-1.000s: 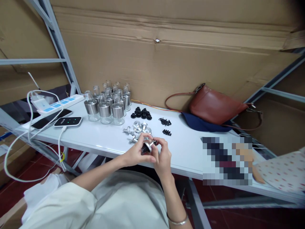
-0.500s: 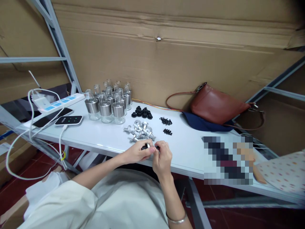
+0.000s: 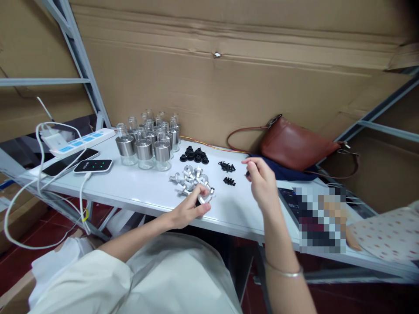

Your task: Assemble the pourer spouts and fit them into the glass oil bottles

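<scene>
My left hand (image 3: 191, 208) rests at the front edge of the white table (image 3: 140, 192), fingers closed round a small silver metal fitting with a black part (image 3: 202, 199). Just beyond it lies a pile of silver metal fittings (image 3: 190, 179). My right hand (image 3: 262, 183) hovers above the table to the right, fingers curled and pinched near a small dark piece I cannot make out. Two small heaps of black screws (image 3: 228, 172) lie left of that hand. Black rubber rings (image 3: 194, 155) and several glass bottles with silver collars (image 3: 147, 144) stand farther back.
A brown leather bag (image 3: 294, 146) on dark blue cloth sits at the back right. A power strip (image 3: 81, 141), a phone (image 3: 70, 161), a small black device (image 3: 93, 166) and white cables occupy the left end. Cardboard walls and metal shelf frames surround the table.
My right hand left the fitting and moved up and to the right, over the table near the black screws. My left hand stayed at the table edge holding the fitting.
</scene>
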Available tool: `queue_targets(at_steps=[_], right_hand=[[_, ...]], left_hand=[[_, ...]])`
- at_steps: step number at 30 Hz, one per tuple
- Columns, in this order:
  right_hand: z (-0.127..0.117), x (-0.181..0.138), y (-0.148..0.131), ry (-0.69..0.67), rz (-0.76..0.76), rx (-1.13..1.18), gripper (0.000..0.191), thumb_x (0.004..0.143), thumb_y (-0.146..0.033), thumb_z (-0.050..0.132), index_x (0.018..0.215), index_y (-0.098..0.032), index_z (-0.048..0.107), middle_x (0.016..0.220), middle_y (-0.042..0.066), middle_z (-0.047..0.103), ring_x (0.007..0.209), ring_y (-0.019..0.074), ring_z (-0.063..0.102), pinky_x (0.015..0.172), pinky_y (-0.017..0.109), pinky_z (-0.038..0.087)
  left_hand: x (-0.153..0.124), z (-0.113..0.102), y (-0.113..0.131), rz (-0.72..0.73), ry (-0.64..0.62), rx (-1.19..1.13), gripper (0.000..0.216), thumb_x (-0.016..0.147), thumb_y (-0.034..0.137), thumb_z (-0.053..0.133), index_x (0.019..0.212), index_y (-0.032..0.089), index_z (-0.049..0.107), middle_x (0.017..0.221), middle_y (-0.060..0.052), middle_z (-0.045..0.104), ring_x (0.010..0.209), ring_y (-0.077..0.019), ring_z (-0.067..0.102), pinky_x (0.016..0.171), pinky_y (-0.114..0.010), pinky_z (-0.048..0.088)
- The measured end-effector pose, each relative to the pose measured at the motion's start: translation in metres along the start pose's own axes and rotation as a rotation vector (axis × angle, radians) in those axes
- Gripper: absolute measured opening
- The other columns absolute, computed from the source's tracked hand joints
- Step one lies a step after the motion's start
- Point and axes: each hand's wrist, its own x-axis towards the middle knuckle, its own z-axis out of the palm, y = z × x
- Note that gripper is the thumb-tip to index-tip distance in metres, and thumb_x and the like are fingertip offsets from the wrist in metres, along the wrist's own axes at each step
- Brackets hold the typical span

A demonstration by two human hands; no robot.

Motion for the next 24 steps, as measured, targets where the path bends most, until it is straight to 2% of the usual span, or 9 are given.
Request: queue_targets(at_steps=[2, 4, 7, 11, 15, 19, 21, 24], right_hand=[[-0.007, 0.032, 0.014, -0.095, 0.040, -0.195, 0.020, 0.084, -0.031, 0.046, 0.080, -0.018, 0.061, 0.067, 0.000, 0.056, 0.060, 0.0139, 0.047, 0.061, 0.026, 0.036], [-0.007, 0.058, 0.033, -0.292, 0.203, -0.436, 0.014, 0.082, -0.027, 0.050, 0.081, -0.018, 0.061, 0.071, 0.000, 0.061, 0.065, 0.0134, 0.052, 0.064, 0.024, 0.038], [0.001, 0.081, 0.063, -0.397, 0.328, -0.541, 0.007, 0.071, -0.021, 0.065, 0.069, -0.016, 0.061, 0.061, 0.001, 0.062, 0.062, 0.0148, 0.056, 0.063, 0.025, 0.039], [0.012, 0.095, 0.094, -0.414, 0.416, -0.633, 0.010, 0.070, -0.020, 0.069, 0.066, -0.016, 0.061, 0.059, 0.003, 0.063, 0.068, 0.0188, 0.061, 0.068, 0.027, 0.042], [0.018, 0.101, 0.110, -0.428, 0.464, -0.651, 0.011, 0.080, -0.025, 0.065, 0.078, -0.014, 0.063, 0.076, 0.004, 0.067, 0.080, 0.0184, 0.063, 0.078, 0.031, 0.046], [0.024, 0.101, 0.114, -0.441, 0.534, -0.583, 0.023, 0.091, -0.033, 0.053, 0.100, -0.013, 0.060, 0.098, 0.005, 0.064, 0.083, 0.0151, 0.062, 0.076, 0.035, 0.052], [0.027, 0.098, 0.111, -0.431, 0.563, -0.529, 0.026, 0.091, -0.035, 0.053, 0.104, -0.013, 0.059, 0.098, 0.005, 0.063, 0.080, 0.0141, 0.062, 0.071, 0.032, 0.054], [0.029, 0.095, 0.102, -0.397, 0.575, -0.450, 0.023, 0.093, -0.032, 0.050, 0.100, -0.012, 0.058, 0.085, 0.002, 0.064, 0.068, 0.0113, 0.062, 0.063, 0.028, 0.053]], left_hand=[[0.000, 0.000, -0.001, -0.024, 0.026, 0.006, 0.040, 0.083, 0.055, 0.052, 0.091, 0.022, 0.030, 0.087, 0.002, 0.034, 0.059, -0.0056, 0.038, 0.055, -0.023, 0.032], [0.001, 0.000, -0.001, -0.064, 0.063, 0.011, 0.040, 0.082, 0.053, 0.053, 0.092, 0.023, 0.029, 0.088, 0.002, 0.034, 0.058, -0.0049, 0.036, 0.054, -0.023, 0.032], [0.003, 0.002, -0.001, -0.087, 0.123, 0.008, 0.045, 0.079, 0.056, 0.056, 0.093, 0.024, 0.027, 0.091, 0.002, 0.032, 0.058, -0.0044, 0.035, 0.054, -0.022, 0.033], [0.005, 0.004, -0.002, -0.088, 0.129, -0.043, 0.054, 0.073, 0.062, 0.059, 0.091, 0.024, 0.026, 0.091, 0.002, 0.033, 0.060, -0.0048, 0.038, 0.055, -0.022, 0.034], [0.006, 0.004, -0.002, -0.064, 0.086, -0.101, 0.053, 0.075, 0.063, 0.057, 0.089, 0.023, 0.025, 0.086, 0.003, 0.036, 0.057, -0.0042, 0.040, 0.055, -0.022, 0.033], [0.007, 0.005, -0.003, -0.021, 0.062, -0.132, 0.048, 0.078, 0.063, 0.052, 0.088, 0.022, 0.029, 0.079, 0.004, 0.039, 0.056, -0.0050, 0.040, 0.055, -0.022, 0.031], [0.007, 0.004, -0.003, -0.013, 0.060, -0.126, 0.047, 0.079, 0.063, 0.050, 0.089, 0.022, 0.030, 0.077, 0.004, 0.040, 0.057, -0.0053, 0.041, 0.056, -0.022, 0.031], [0.008, 0.004, -0.004, -0.001, 0.073, -0.117, 0.045, 0.080, 0.061, 0.051, 0.090, 0.021, 0.032, 0.076, 0.004, 0.043, 0.057, -0.0054, 0.043, 0.057, -0.022, 0.031]])
